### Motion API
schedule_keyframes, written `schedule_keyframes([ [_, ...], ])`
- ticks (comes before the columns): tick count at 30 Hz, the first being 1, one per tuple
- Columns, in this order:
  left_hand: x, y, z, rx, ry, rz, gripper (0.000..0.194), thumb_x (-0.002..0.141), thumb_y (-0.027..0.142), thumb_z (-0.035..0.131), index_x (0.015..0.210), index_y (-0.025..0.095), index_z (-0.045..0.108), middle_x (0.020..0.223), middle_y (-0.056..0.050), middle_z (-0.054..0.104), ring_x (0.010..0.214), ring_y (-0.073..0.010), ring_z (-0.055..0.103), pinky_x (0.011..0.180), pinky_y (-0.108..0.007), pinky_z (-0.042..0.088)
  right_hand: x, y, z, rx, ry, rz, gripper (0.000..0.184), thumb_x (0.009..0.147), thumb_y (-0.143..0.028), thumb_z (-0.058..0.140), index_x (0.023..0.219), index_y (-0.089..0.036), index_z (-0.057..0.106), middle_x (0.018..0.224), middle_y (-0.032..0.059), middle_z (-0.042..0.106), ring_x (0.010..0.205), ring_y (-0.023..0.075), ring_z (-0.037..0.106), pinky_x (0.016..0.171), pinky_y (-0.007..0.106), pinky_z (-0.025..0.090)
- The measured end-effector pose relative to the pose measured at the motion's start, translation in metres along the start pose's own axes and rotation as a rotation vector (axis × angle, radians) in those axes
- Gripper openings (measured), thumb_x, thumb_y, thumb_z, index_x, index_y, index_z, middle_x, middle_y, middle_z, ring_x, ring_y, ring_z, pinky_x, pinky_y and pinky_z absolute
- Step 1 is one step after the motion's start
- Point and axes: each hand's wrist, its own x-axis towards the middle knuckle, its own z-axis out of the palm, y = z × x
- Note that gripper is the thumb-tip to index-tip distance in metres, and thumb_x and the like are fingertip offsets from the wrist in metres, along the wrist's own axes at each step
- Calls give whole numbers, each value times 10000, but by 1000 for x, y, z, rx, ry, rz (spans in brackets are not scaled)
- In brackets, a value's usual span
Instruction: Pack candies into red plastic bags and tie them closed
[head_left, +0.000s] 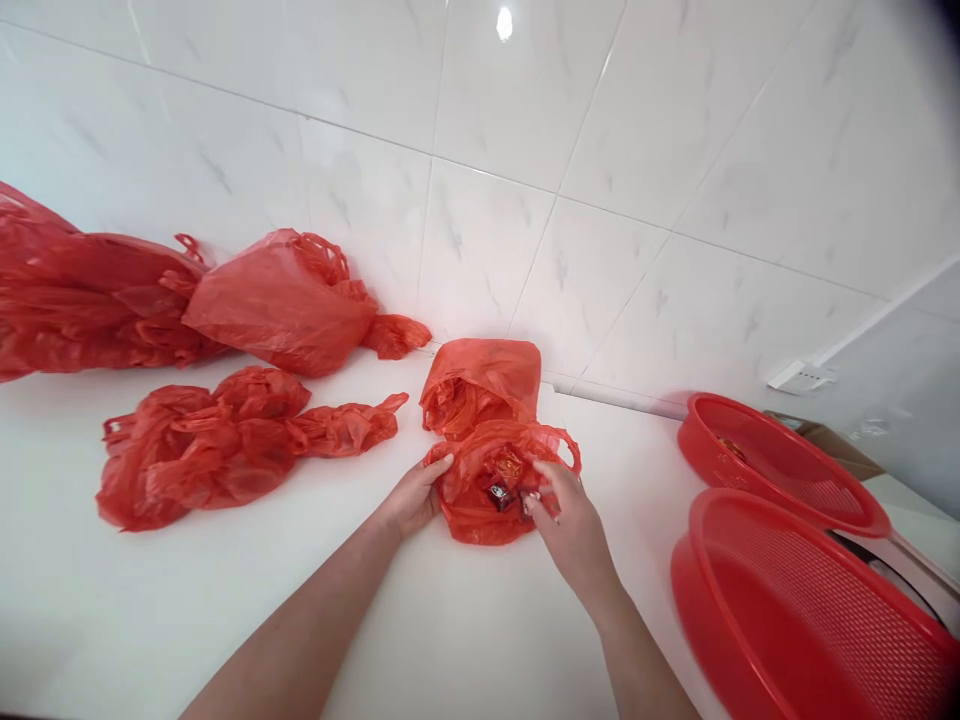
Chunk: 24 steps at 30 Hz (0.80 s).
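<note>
An opened red plastic bag (480,525) lies on the white table in front of me. Its near side is gripped by my left hand (416,498), thumb over the rim. Inside it I see a dark wrapped snack (500,495) and an orange-wrapped snack (508,464). My right hand (574,520) reaches over the bag's right side, its fingers closed on a small wrapped snack (530,503) with a reddish-white wrapper. Part of that snack is hidden by the fingers. Just behind stands another red plastic bag (495,365), its crumpled mouth toward me.
Filled red bags (285,305) line the wall at the left, with knotted red bags (217,440) nearer me. On the right stand two red plastic baskets, a near basket (750,610) and a far basket (705,450) holding a small orange item. A white power strip (802,377) sits by the tiled wall.
</note>
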Motion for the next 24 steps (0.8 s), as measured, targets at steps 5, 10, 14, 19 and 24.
schedule_keyframes([
  [5,1,3,5,-18,-41,5,382,813,326,632,1153,155,589,1214,-141,630,1106,-279,598,950,-395,468,-21,35,13,-158,-79,-9,499,756,-170,507,1244,-268,545,1315,42,515,1182,233,512,983,394,444],
  [10,4,-2,-2,-31,-24,-1,402,796,330,655,1156,168,581,1195,-136,641,1090,-277,610,943,-405,473,-23,47,20,-109,-88,67,356,850,-203,401,1109,-256,638,1198,20,618,1091,196,576,963,369,450],
  [14,4,-3,-5,-12,-6,-8,417,800,343,649,1169,166,571,1203,-141,634,1085,-272,612,940,-400,476,-20,47,21,-69,29,140,279,873,-280,404,996,-251,652,1094,15,664,971,199,618,866,352,483],
  [19,5,-3,-5,-11,36,-4,392,788,332,666,1141,185,581,1142,-112,668,1023,-245,644,866,-342,515,-16,40,14,-28,249,178,282,877,-337,420,1005,-224,644,1044,40,682,922,212,628,815,338,480],
  [24,6,-5,-6,-3,49,-7,403,786,339,666,1147,184,581,1129,-110,673,970,-226,661,832,-326,528,-3,23,11,-11,444,157,284,871,-345,448,995,-200,659,994,57,698,889,210,641,822,325,477],
])
